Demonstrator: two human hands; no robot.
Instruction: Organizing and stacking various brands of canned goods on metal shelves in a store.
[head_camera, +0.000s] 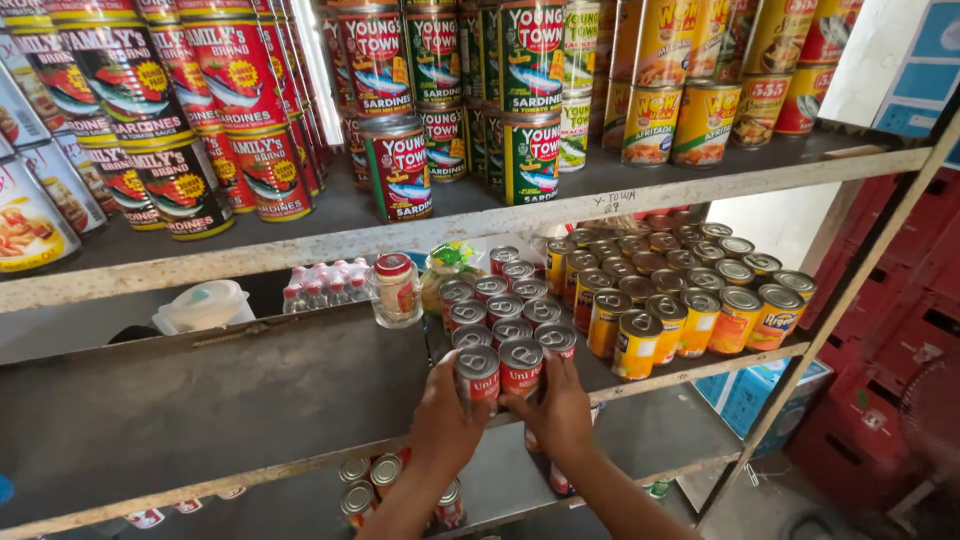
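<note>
1. We see the left hand (447, 415) wrapped around a small red-labelled can (477, 375) at the front edge of the middle shelf (250, 400). The fingers curl round its side, closed on it, and the can stands upright on the shelf board.
2. The right hand (556, 408) grips a second red can (521, 366) just beside the first, the two cans touching or nearly so. The fingers are spread over its front and reach toward a third can (556, 341) on the right; whether they truly touch that one we cannot tell.
3. We judge that both cans are held low on the body and kept upright so that they line up with the rows of like cans (500, 300) behind, pull-tab lids up.
4. To the right on the same shelf stands a block of yellow-labelled cans (690, 290), packed in tidy rows, apart from the red group.
5. To the left: a glass jar with a red lid (395, 288), a pack of small bottles (322, 283) and a white lidded tub (205, 306), all set back from the edge.
6. The upper shelf (560, 205) carries tall fish cans (400, 165), stacked in two tiers, labels outward.
7. Below, a few more cans (372, 480) show on the lowest shelf, partly hidden by the forearms.
</note>
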